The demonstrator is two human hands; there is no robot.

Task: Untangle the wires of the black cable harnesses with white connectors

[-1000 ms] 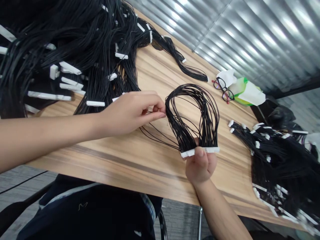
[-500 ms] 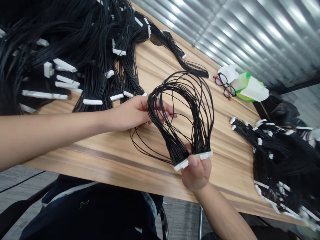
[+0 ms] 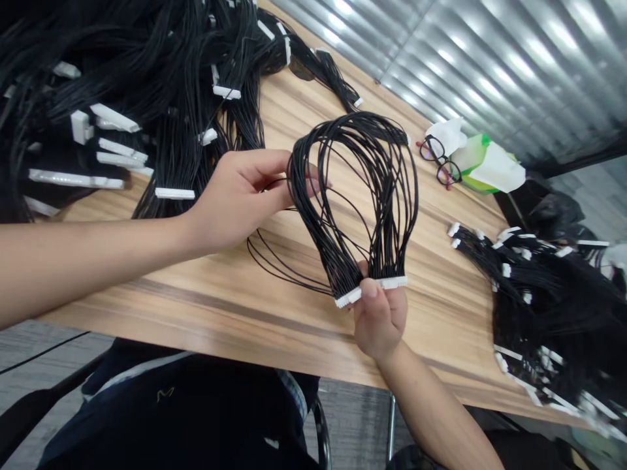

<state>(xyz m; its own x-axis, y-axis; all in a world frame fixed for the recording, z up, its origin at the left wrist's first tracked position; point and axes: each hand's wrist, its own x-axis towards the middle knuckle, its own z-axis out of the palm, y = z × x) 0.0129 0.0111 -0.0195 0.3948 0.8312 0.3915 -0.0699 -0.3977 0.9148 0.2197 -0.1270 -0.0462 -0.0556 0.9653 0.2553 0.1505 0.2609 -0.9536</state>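
A black wire harness (image 3: 365, 124) is bent into an upright loop above the table, its two white connectors side by side at the bottom. My right hand (image 3: 379, 320) is closed on both connector ends, thumb in front. At the loop's left side, my left hand (image 3: 249, 196) has its thumb and fingers around the bundled wires; its fingertips show between the strands and are partly hidden. A few loose wires (image 3: 279, 271) droop to the left, apart from the main bundle.
A big heap of black harnesses (image 3: 181, 124) covers the table's left side. More harnesses (image 3: 553, 307) lie on the right. Glasses (image 3: 443, 163) and a green-and-white packet (image 3: 490, 163) sit at the back, before a corrugated metallic surface (image 3: 470, 72). The wooden table's front edge (image 3: 220, 349) runs near my lap.
My right hand has risen slightly with the connectors. My left hand has moved up along the loop, and the wires there are gathered more tightly together.
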